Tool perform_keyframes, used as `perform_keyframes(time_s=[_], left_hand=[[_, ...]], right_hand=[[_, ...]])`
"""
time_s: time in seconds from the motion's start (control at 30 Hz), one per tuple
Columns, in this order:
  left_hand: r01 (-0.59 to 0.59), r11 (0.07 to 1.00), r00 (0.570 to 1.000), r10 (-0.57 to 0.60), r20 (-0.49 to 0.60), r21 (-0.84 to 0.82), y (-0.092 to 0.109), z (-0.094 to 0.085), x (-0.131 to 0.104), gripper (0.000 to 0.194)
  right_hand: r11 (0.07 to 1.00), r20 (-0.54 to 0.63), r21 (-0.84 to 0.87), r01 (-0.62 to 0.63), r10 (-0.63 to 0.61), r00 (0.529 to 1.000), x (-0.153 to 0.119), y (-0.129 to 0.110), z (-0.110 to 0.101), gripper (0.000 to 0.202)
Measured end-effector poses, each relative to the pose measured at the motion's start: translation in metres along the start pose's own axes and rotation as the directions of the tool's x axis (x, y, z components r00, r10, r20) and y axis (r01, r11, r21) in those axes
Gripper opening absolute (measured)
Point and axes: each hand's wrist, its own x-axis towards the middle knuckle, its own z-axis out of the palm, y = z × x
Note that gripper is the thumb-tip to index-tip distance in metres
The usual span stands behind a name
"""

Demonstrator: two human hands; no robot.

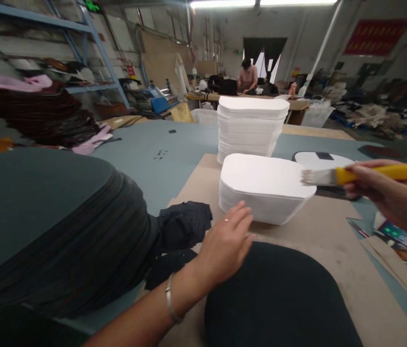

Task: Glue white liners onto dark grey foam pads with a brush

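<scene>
My right hand (pixel 380 185) grips the yellow handle of a paintbrush (pixel 328 176). Its pale bristles point left, over the right end of a low stack of white foam-like pads (pixel 266 176). In front of that stack, my left hand (pixel 229 238) hovers with fingers stretched out and nothing in them. Below it a dark green rounded panel (pixel 279 294) lies on the brown board (pixel 319 231). A tall pile of similar dark panels (pixel 59 231) stands at the left, with folded black fabric (pixel 185 224) beside it.
Behind rises a taller white stack (pixel 252 125). A white-topped dark piece (pixel 328 159) lies at the right, and a phone (pixel 398 233) near the right edge. Dark reddish sheets (pixel 40 113) are heaped far left. A person (pixel 248 77) works at a back table.
</scene>
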Motion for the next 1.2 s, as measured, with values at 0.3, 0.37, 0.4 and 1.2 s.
perform_keyframes(time_s=[0.3, 0.37, 0.4, 1.2], left_hand=[[-0.059, 0.957, 0.997, 0.071, -0.033, 0.285, 0.010, 0.063, 0.085, 0.040], [-0.071, 0.955, 0.995, 0.089, -0.048, 0.287, 0.008, 0.063, 0.086, 0.033], [-0.078, 0.955, 0.994, 0.097, -0.052, 0.287, 0.007, 0.062, 0.086, 0.032], [-0.034, 0.963, 0.998, 0.046, -0.041, 0.267, 0.007, 0.053, 0.091, 0.021]], right_hand=[[0.987, 0.692, 0.156, 0.045, -0.142, 0.708, 0.064, -0.088, 0.185, 0.030], [0.986, 0.686, 0.164, 0.010, -0.121, 0.717, 0.071, -0.087, 0.199, 0.024], [0.987, 0.665, 0.160, -0.016, -0.095, 0.740, 0.076, -0.087, 0.205, 0.022], [0.988, 0.580, -0.154, 0.028, 0.068, 0.812, 0.207, -0.032, 0.168, 0.010]])
